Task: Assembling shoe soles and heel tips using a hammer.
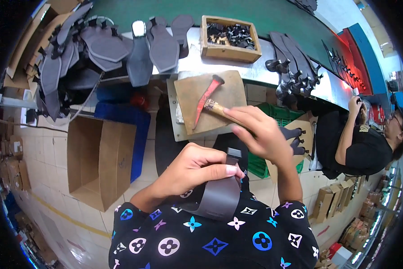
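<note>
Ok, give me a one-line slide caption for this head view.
Left hand holds a grey sole piece while right hand grips a red-headed hammer on the board.

Red-headed hammer (206,101) on tan board (230,92); grey strap (221,197) at six o'clock; black lap cloth (215,240) patterned with coloured flowers.

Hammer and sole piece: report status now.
Left hand pinches grey sole piece over lap. Right hand grips red-headed hammer, head resting on brown work board. Nothing between them.
</note>
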The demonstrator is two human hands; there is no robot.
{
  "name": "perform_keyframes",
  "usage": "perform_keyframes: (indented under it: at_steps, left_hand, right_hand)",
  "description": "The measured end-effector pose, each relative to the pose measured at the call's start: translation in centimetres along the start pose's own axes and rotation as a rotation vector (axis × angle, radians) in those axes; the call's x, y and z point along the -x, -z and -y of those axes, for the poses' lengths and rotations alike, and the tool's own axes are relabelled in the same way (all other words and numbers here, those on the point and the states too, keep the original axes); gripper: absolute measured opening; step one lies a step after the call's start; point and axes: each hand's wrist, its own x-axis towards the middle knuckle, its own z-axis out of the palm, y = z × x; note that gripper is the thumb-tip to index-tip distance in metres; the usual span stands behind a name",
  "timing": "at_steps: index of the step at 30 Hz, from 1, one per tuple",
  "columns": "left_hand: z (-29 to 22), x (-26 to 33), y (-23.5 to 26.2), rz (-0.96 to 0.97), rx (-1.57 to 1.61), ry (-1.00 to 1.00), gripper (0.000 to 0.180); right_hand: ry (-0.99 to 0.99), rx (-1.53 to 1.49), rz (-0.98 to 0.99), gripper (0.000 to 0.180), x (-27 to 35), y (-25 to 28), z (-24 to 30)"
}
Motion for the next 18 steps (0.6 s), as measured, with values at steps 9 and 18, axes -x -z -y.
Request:
perform_keyframes:
  at_steps: [9,18]
  left_hand:
    - [0.7,-0.4,0.8,0.462,0.086,-0.075,0.022]
    - [1.7,-0.5,0.4,0.575,0.146,-0.233,0.024]
  right_hand:
    - [0.449,-0.548,0.429,0.028,-2.0,3.7,3.4]
    - [0.446,-0.581,0.588,0.024,-3.3,4.3,5.7]
